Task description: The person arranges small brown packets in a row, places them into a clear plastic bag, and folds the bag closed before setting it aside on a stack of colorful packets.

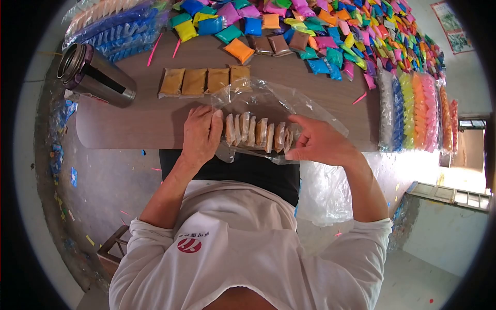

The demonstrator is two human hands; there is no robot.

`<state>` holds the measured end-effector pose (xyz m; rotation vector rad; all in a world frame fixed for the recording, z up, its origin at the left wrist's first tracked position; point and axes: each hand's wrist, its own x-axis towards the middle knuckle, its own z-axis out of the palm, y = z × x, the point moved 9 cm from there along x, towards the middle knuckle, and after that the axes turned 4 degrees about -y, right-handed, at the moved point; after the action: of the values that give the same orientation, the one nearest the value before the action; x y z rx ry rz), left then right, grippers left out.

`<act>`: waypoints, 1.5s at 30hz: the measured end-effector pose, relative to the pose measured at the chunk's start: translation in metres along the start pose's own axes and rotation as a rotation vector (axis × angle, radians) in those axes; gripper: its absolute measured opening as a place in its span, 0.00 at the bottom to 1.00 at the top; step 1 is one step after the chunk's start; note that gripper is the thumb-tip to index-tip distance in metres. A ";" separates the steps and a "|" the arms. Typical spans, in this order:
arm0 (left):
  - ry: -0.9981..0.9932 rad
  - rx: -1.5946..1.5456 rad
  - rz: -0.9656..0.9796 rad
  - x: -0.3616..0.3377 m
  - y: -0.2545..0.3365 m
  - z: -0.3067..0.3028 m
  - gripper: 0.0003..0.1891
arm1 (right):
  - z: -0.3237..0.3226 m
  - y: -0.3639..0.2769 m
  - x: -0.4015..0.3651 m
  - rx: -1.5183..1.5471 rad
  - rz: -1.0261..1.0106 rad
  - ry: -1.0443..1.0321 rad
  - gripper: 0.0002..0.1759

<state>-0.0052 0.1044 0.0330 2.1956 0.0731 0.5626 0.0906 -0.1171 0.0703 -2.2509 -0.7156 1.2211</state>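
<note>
A clear plastic bag (310,106) lies at the front edge of the table, with a row of small tan packets (251,132) standing on edge side by side in it. My left hand (201,132) is closed at the left end of the row, fingers together against the bag. At the right end, my right hand (323,139) curves round the bag, index finger above and thumb below the last packets. Just behind the bag, several flat mustard-brown packets (194,81) lie in a line, the rightmost partly under the film.
A steel flask (98,75) leans at the table's left. Colourful packets (310,36) are heaped at the back, beside bagged blue rows (121,33). More filled bags (413,111) line the right edge. Pink strips (154,50) lie on the table (129,129).
</note>
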 end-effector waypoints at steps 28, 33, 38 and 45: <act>-0.032 0.011 -0.012 0.000 0.002 -0.004 0.13 | -0.019 -0.125 0.158 -0.835 -0.409 0.113 0.39; -0.026 0.005 0.011 0.000 0.002 -0.003 0.14 | -0.009 -0.121 0.152 -0.950 -0.309 0.082 0.42; -0.050 -0.016 0.002 0.000 0.002 -0.003 0.13 | -0.026 -0.133 0.144 -0.784 -0.407 0.242 0.41; -0.026 -0.020 0.011 0.000 0.002 -0.003 0.13 | 0.006 -0.157 0.149 -0.764 -0.467 0.156 0.41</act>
<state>-0.0069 0.1052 0.0363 2.1841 0.0419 0.5387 0.1207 0.0973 0.0748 -2.4677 -1.7456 0.5809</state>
